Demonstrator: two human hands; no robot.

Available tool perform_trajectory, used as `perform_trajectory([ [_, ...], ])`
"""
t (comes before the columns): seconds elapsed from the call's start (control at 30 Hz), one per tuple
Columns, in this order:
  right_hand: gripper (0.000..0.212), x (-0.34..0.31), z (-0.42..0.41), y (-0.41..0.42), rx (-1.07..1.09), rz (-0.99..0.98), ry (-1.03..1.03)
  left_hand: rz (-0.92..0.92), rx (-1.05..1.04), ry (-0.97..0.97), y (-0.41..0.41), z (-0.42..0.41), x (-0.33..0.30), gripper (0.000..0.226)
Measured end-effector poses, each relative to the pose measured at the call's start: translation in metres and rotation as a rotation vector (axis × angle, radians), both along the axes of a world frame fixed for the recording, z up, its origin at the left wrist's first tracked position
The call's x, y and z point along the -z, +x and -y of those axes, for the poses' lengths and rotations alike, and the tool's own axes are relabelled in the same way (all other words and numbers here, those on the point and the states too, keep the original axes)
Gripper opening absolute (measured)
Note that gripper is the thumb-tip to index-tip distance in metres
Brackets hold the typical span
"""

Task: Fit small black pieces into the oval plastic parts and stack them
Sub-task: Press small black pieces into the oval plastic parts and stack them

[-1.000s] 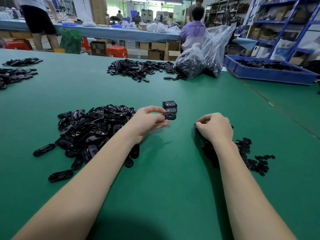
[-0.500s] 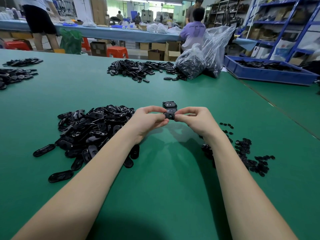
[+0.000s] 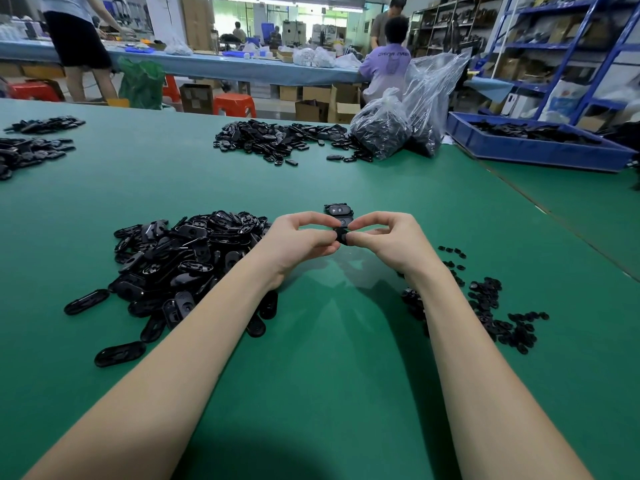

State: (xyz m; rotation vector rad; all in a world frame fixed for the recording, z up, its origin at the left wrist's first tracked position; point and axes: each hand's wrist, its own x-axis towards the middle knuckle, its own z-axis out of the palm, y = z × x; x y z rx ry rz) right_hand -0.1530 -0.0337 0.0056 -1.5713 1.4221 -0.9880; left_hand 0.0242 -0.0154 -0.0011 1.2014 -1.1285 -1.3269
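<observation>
Both hands meet over the middle of the green table (image 3: pixel 329 358). My left hand (image 3: pixel 298 242) pinches a black oval plastic part (image 3: pixel 341 236) between thumb and fingers. My right hand (image 3: pixel 388 239) pinches the same part from the right, fingertips pressed on it; any small piece there is hidden. Just behind the hands a short stack of fitted oval parts (image 3: pixel 337 211) lies on the table. A big heap of loose oval parts (image 3: pixel 183 268) is on the left. A scatter of small black pieces (image 3: pixel 491 306) lies on the right.
Further heaps of black parts (image 3: pixel 277 140) and two clear bags of parts (image 3: pixel 391 126) lie at the far side. A blue tray (image 3: pixel 533 152) stands at the back right. More piles (image 3: pixel 27 150) sit far left. People work at a bench behind.
My right hand left the small-piece pile and came up to the oval part held by my left hand; both hands now pinch it a little closer together.
</observation>
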Motion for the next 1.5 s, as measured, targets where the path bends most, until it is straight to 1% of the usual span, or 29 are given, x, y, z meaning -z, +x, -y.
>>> perform_trajectory([
  [0.17,0.019,-0.002,-0.001,0.000,0.018,-0.079,-0.024,0.108,0.003,-0.047,0.000,0.000,0.000,0.017],
  [0.27,0.019,-0.002,0.000,0.000,0.020,-0.088,-0.013,0.141,-0.001,-0.063,0.000,0.001,0.000,0.017],
  [0.4,0.017,0.000,0.000,-0.001,0.013,-0.027,0.018,0.110,0.008,-0.037,0.003,0.002,0.000,0.017],
  [0.57,0.022,0.005,-0.001,-0.004,-0.002,0.050,0.098,0.002,0.031,0.006,0.004,0.003,0.000,0.017],
  [0.67,0.026,0.007,-0.001,-0.003,-0.014,0.069,0.116,0.017,0.023,0.001,0.001,0.003,0.001,0.018],
  [0.77,0.026,0.007,-0.001,-0.002,-0.036,0.073,0.107,0.042,-0.001,-0.004,-0.001,0.003,0.002,0.018],
  [0.9,0.014,0.007,0.001,-0.001,-0.064,0.058,0.087,0.030,-0.027,-0.006,0.000,0.002,0.001,0.017],
  [1.03,0.009,0.009,0.005,0.000,-0.050,0.038,0.032,0.055,-0.027,-0.015,-0.002,0.002,0.002,0.017],
  [1.13,0.009,0.009,0.004,0.002,-0.051,0.045,0.000,0.107,-0.025,-0.034,-0.002,0.002,0.002,0.017],
  [1.3,0.009,0.007,0.001,0.004,-0.045,0.068,-0.007,0.139,-0.034,-0.047,-0.002,0.003,0.004,0.017],
  [1.5,0.010,0.007,-0.002,0.006,-0.015,0.031,-0.023,0.176,-0.034,-0.036,-0.004,0.004,0.004,0.014],
])
